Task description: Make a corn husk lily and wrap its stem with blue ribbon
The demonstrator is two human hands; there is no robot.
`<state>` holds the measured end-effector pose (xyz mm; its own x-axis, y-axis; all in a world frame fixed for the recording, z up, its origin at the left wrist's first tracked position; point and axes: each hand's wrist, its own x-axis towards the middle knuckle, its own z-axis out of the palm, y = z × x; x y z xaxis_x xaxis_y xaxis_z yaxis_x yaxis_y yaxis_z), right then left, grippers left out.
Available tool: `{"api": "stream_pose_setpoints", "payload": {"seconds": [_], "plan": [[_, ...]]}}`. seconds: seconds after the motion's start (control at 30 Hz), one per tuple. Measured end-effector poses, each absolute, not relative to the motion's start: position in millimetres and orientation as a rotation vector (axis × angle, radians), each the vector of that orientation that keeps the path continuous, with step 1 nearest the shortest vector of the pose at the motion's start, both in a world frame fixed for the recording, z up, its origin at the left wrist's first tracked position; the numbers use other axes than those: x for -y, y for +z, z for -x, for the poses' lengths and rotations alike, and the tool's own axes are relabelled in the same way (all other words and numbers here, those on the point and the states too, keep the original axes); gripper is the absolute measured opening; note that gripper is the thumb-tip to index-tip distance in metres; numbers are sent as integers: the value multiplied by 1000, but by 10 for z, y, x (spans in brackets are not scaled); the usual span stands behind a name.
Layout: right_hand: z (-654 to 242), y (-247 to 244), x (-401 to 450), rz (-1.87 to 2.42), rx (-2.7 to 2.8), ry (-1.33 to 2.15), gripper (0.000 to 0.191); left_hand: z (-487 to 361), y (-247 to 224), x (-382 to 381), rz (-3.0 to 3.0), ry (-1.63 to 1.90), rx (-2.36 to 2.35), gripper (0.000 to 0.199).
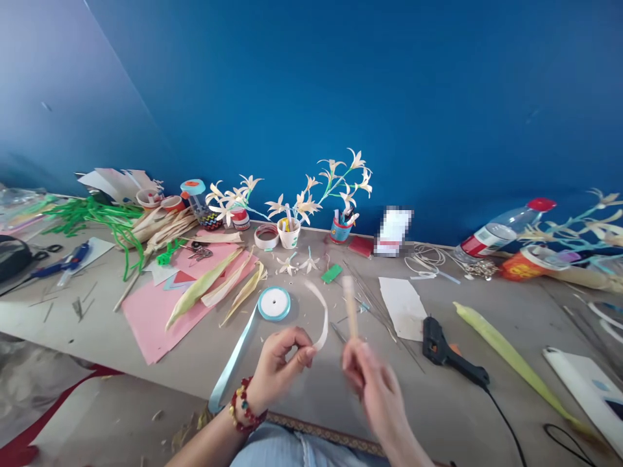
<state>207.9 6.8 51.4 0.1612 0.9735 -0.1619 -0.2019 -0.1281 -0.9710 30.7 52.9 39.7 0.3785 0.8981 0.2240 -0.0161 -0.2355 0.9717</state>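
Observation:
Near the table's front edge, my left hand [287, 363] pinches the lower end of a thin whitish strip [322, 311], which curves upward. To its right, my right hand [372, 383] is closed around a pale stick-like piece [350, 305] that stands upright and is blurred by motion. The hands are apart. Just behind my left hand lies a ribbon roll [274, 303], its light-blue ribbon [236, 357] trailing off the front edge. Two pale petal flowers [287, 264] lie farther back, near a green piece [331, 273].
Corn husks [204, 288] rest on pink paper [146, 318] to the left. Cups with husk flowers [289, 233] stand along the blue wall. A black glue gun [450, 357], white paper [403, 308], thin wires and a long green husk [506, 353] occupy the right side.

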Motion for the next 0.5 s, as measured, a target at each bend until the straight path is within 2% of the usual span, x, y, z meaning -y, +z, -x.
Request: {"api": "stream_pose_setpoints", "payload": {"seconds": [0.07,0.17,0.3,0.5], "plan": [[-2196,499,-125,1234,656,1101,51,-268,372,-518,-1531,1092,-811,25],[-2289,463,-180,1310,587,1213,54,-244,354,-511,-1535,1150,-764,21],[-2119,406,-114,1311,1080,1497,58,-288,399,-529,-1626,1087,-773,20],[-1961,398,-71,1278,1370,1403,52,-297,462,-549,-1737,945,-875,22]]}}
